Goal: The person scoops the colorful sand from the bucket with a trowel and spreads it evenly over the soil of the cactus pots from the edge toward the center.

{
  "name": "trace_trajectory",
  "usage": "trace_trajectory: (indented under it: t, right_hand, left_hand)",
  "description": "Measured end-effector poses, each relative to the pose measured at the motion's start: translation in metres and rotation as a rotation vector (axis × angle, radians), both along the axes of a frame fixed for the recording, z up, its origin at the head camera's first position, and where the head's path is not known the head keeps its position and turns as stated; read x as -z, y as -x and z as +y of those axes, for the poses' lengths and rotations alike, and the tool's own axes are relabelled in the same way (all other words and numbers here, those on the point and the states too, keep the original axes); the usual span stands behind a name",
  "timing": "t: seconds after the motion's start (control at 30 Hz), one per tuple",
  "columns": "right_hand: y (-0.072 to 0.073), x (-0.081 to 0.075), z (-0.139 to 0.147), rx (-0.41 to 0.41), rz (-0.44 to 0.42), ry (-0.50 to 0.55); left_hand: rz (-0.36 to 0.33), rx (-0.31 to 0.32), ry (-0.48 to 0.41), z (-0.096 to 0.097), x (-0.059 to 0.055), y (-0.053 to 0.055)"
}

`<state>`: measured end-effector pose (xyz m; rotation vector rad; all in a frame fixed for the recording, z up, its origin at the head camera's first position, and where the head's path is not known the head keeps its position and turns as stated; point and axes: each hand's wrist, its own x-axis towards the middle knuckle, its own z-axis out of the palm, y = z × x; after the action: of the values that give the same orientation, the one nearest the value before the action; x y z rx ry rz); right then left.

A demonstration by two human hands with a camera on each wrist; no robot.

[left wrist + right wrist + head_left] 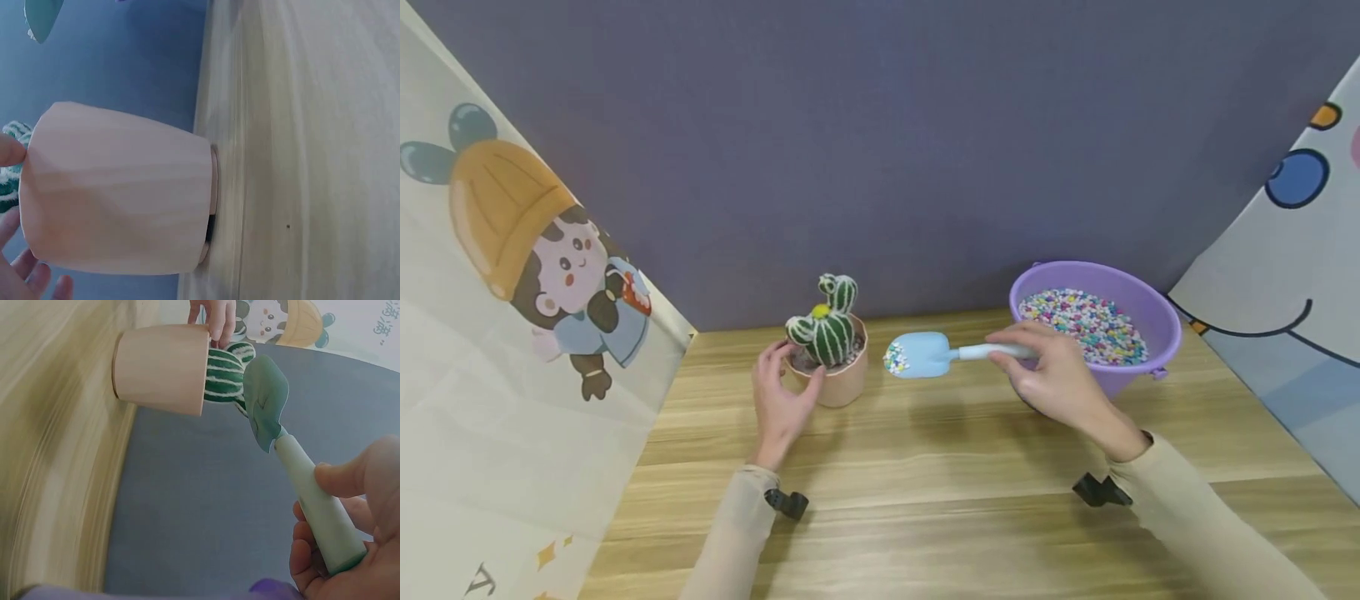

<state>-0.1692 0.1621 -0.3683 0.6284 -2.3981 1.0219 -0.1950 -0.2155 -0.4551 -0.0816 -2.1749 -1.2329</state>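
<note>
A light-blue hand trowel (931, 353), its blade tip bearing a small heap of multicoloured pellets (896, 358), is held level above the table by my right hand (1060, 379). In the right wrist view, thumb and fingers curl round its pale handle (319, 503). Left of the blade stands a pink flowerpot (841, 388), upright on the table, with a green knitted cactus (833, 340) in it. My left hand (781, 407) holds the pot at its rim, thumb on the near side and fingers along the left. The left wrist view shows the pot's side (119, 194) between thumb and fingers.
A purple bucket (1165, 329) of multicoloured pellets (1086, 325) stands right of the pot, partly behind my right hand. A dark grey panel (880, 167) rises at the table's back. Printed white panels (467, 417) flank the wooden table (880, 517).
</note>
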Motion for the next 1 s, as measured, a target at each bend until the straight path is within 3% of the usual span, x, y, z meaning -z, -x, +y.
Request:
trace_trajectory:
  t: [0.3, 0.57, 1.0]
  right_hand:
    - [0.008, 0.004, -0.017, -0.032, -0.054, 0.017]
    - [0.021, 0.002, -0.029, -0.035, -0.073, -0.012]
    - [0.034, -0.006, -0.048, -0.019, -0.109, -0.075]
  left_hand:
    - [-0.091, 0.039, 0.056, -0.011, 0.009, 0.002]
    - [-0.084, 0.034, 0.112, -0.009, 0.006, 0.000]
    - [-0.207, -0.066, 0.121, 0.003, -0.002, -0.004]
